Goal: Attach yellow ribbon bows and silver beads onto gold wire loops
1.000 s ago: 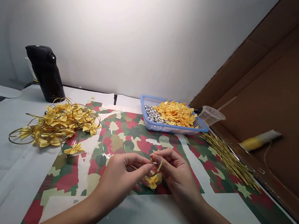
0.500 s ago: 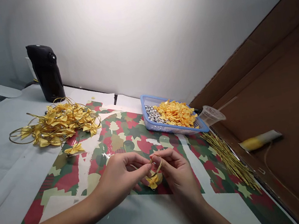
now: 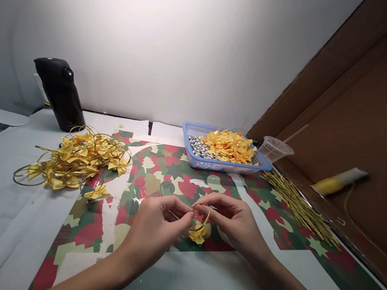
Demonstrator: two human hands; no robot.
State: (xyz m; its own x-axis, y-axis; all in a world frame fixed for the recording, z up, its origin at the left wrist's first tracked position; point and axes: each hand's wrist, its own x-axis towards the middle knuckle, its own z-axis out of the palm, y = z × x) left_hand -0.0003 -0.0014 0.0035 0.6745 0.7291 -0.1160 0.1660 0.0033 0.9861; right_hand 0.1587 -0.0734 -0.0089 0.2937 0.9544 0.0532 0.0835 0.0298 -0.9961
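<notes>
Between my two hands is a loop of gold wire [image 3: 207, 217] with a yellow ribbon flower [image 3: 198, 234] hanging at its lower side. My left hand [image 3: 163, 221] pinches the wire where the loop closes, thumb against forefinger. On the other side my right hand [image 3: 231, 214] has its thumb and forefinger closed at the loop's upper edge. The exact crossing of the wire ends is partly hidden by the fingertips. Underneath lies a red, green and cream patterned sheet [image 3: 173, 170].
A heap of yellow flowers on gold wire loops [image 3: 75, 158] lies left, before a black flask [image 3: 61, 94]. Farther right stand a blue basket [image 3: 190, 157] of silver beads and yellow ribbon pieces, a clear cup [image 3: 276, 148], gold wire stems [image 3: 299, 206] and a glue gun [image 3: 339, 181].
My right hand has shifted slightly right and its fingers have opened out a little along the loop. The left hand stays nearly in place, still pinching the wire.
</notes>
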